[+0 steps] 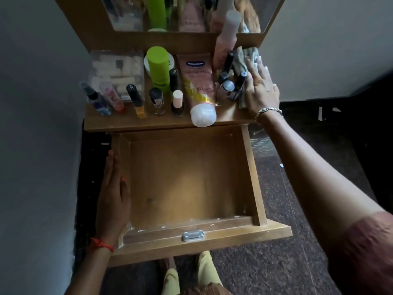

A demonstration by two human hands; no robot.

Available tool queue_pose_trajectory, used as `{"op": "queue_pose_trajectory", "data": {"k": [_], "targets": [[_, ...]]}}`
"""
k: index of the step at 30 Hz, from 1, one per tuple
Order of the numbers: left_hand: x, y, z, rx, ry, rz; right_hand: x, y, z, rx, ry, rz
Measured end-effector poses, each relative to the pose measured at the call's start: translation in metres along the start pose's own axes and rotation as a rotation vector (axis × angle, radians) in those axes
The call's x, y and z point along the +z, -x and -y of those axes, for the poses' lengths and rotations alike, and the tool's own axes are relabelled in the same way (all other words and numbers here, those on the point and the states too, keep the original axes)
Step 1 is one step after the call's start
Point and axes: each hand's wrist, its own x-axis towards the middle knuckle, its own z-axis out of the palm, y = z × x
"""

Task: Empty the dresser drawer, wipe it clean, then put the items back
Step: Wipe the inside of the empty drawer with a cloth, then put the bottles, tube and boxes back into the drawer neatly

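The drawer (pixel 253 173) stood pulled out from the dresser with nothing in it, its metal handle (pixel 192 235) at the near edge. The left hand (pixel 113 199) lay flat along the drawer's left wall, fingers straight and together. The right hand (pixel 262 90) rested with fingers extended on a grey cloth (pixel 244 58) at the right end of the dresser top (pixel 229 116). Beside the cloth on that top stood the toiletries: a pink tube (pixel 198 86), a green bottle (pixel 158 67), a clear box (pixel 118 69) and several small bottles in front.
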Motion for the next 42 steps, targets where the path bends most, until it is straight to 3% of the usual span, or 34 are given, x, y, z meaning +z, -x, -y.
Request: {"op": "queue_pose_trajectory", "data": {"k": [5, 9, 12, 14, 18, 21, 23, 26, 31, 42], "targets": [[-0.001, 0.0, -0.003, -0.003, -0.001, 0.016, -0.006, -0.002, 0.002, 0.025, -0.023, 0.06], [-0.002, -0.002, -0.001, -0.026, 0.013, 0.034, -0.019, 0.016, 0.008, -0.035, -0.337, -0.256], [-0.007, -0.003, -0.004, -0.05, 0.0, 0.099, -0.029, 0.071, 0.009, -0.13, -0.361, -0.319], [-0.012, -0.001, -0.011, -0.044, -0.064, 0.18, -0.028, 0.124, 0.002, -0.265, -0.323, -0.221], [-0.028, 0.024, -0.042, 0.0, -0.149, 0.424, -0.003, 0.227, -0.016, -0.506, -0.281, 0.226], [-0.026, 0.062, -0.065, 0.214, -0.225, 0.557, 0.019, 0.272, -0.027, -0.662, -0.094, 0.38], [-0.021, 0.085, -0.067, 0.353, -0.281, 0.629, 0.031, 0.288, -0.034, -0.685, -0.001, 0.387], [-0.016, 0.1, -0.057, 0.418, -0.301, 0.678, 0.042, 0.297, -0.041, -0.662, 0.042, 0.308], [-0.011, 0.096, -0.051, 0.453, -0.324, 0.612, 0.048, 0.298, -0.039, -0.637, 0.058, 0.244], [-0.004, 0.087, -0.052, 0.441, -0.239, 0.535, 0.048, 0.281, -0.038, -0.659, 0.043, 0.286]]}}
